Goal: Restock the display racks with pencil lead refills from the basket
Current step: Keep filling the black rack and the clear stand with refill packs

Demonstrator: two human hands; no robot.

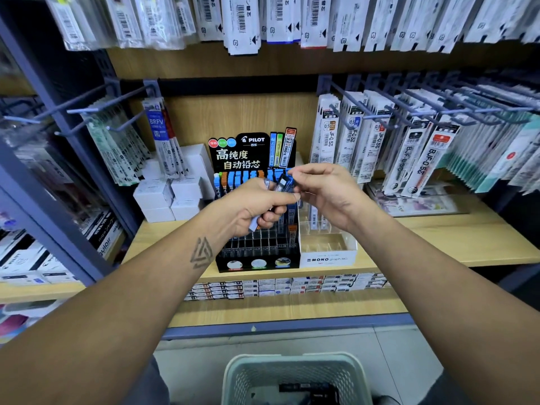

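Note:
My left hand (pixel 254 206) grips a small bundle of pencil lead refill tubes (pixel 264 217) in front of the black Pilot display rack (pixel 257 252). My right hand (pixel 324 191) pinches one dark, blue-capped refill tube (pixel 285 182) at the top of that bundle. Both hands meet above the rack's slotted rows; blue and orange refill caps (pixel 233 178) fill its back rows. A pale green mesh basket (pixel 242 372) stands on the floor below, with dark refill packs (pixel 309 390) lying in it.
A white Mono display box (pixel 328 255) sits right of the Pilot rack. White cartons (pixel 166 197) are stacked to its left. Hooks with hanging refill packets (pixel 409 147) jut out on both sides and above. The wooden shelf edge (pixel 438 258) runs below the rack.

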